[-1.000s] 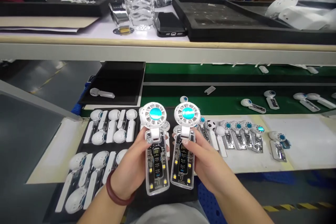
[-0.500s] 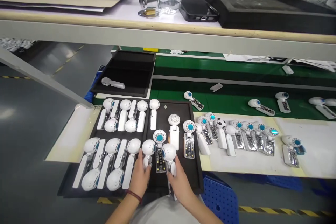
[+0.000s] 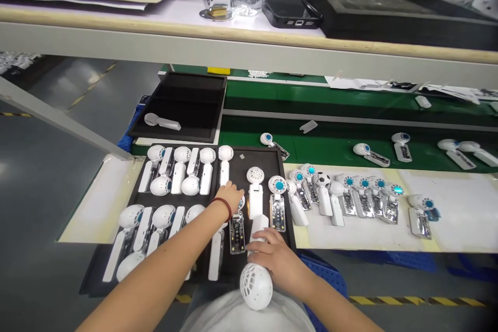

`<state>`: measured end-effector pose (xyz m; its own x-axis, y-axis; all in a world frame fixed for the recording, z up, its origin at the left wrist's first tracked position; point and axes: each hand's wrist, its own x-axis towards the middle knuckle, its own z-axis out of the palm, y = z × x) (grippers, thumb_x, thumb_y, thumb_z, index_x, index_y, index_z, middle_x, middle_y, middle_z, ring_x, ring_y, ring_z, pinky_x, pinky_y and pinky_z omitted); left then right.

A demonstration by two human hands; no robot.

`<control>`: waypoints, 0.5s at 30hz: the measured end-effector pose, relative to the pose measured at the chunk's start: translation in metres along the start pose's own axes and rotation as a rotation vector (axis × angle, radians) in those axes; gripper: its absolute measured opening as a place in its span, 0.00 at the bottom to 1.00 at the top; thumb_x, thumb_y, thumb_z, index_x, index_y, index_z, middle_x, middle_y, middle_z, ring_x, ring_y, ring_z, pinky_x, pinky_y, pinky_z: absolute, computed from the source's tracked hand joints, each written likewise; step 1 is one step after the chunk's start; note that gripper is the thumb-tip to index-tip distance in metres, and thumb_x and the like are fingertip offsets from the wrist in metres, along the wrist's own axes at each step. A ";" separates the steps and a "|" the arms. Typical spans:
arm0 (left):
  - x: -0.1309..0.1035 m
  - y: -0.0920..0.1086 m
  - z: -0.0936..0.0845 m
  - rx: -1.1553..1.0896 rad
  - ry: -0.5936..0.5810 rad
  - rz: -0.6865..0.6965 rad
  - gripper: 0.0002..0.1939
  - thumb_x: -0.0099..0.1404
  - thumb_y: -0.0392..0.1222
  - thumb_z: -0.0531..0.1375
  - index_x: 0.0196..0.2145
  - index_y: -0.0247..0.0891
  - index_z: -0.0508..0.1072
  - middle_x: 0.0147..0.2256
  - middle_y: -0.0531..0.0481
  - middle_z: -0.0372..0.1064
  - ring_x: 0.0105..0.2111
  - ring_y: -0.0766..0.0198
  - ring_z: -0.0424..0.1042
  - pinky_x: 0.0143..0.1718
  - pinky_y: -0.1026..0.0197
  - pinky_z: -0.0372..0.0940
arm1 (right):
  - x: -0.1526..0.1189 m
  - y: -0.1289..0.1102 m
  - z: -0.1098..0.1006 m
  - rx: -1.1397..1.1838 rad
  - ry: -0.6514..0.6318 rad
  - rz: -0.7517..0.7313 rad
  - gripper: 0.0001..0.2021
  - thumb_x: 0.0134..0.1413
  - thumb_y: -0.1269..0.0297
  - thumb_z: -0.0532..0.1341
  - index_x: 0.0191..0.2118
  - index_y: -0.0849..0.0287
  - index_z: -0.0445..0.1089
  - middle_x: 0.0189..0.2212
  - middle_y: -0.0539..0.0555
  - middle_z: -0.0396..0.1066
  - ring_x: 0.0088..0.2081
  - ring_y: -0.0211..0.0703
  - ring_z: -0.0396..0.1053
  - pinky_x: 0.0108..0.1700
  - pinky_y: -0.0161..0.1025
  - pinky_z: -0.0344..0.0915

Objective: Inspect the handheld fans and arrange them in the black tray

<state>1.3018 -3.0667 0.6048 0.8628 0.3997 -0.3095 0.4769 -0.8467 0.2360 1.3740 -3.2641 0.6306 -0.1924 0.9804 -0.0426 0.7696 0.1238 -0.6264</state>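
My right hand point(image 3: 276, 259) grips a white handheld fan point(image 3: 257, 286) at the near edge of the black tray point(image 3: 251, 158). That fan's round head points toward me and its handle points away. My left hand point(image 3: 229, 198) reaches over the middle of the tray, at the lower end of another white fan point(image 3: 225, 154). Its fingertips are hidden, so its grip does not show. Below my left wrist, a fan with an exposed circuit board point(image 3: 237, 233) lies partly covered. Beside it is a white fan handle point(image 3: 215, 257). A closed white fan point(image 3: 255, 202) and an open-backed one point(image 3: 277, 207) lie to the right.
Rows of white fans point(image 3: 165, 215) fill the tray's left side. More fans point(image 3: 363, 194) line the pale ledge at right, and several lie on the green belt point(image 3: 334, 140). A shelf edge point(image 3: 233, 41) crosses above, carrying a phone point(image 3: 291, 8). Another black tray point(image 3: 187, 98) stands behind.
My left hand has left the near fan and moved farther across the tray. My right hand's fan has turned, its head now toward me. Fans on the belt have shifted left.
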 end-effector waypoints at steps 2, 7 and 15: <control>0.000 0.003 -0.014 0.036 0.037 0.038 0.20 0.46 0.36 0.63 0.39 0.35 0.68 0.37 0.45 0.63 0.44 0.53 0.61 0.44 0.49 0.59 | 0.003 0.002 0.000 -0.101 -0.016 -0.104 0.10 0.60 0.67 0.50 0.38 0.52 0.68 0.46 0.46 0.68 0.52 0.45 0.56 0.54 0.48 0.46; -0.033 -0.005 -0.084 0.060 0.312 -0.070 0.24 0.54 0.33 0.55 0.50 0.36 0.59 0.43 0.41 0.52 0.38 0.57 0.63 0.40 0.56 0.62 | 0.024 0.018 0.024 -0.269 -0.032 -0.337 0.14 0.62 0.69 0.44 0.39 0.55 0.67 0.45 0.48 0.68 0.53 0.43 0.55 0.48 0.44 0.52; -0.104 -0.038 -0.137 -0.399 0.630 -0.215 0.28 0.54 0.43 0.58 0.52 0.39 0.55 0.48 0.48 0.55 0.49 0.54 0.58 0.51 0.51 0.55 | 0.049 0.028 0.054 -0.271 -0.032 -0.347 0.12 0.56 0.71 0.51 0.44 0.56 0.67 0.51 0.57 0.62 0.55 0.49 0.51 0.52 0.48 0.52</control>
<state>1.2174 -3.0281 0.7544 0.6200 0.7664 0.1680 0.5656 -0.5849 0.5813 1.3531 -3.2214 0.5694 -0.4830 0.8690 0.1073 0.7873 0.4846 -0.3812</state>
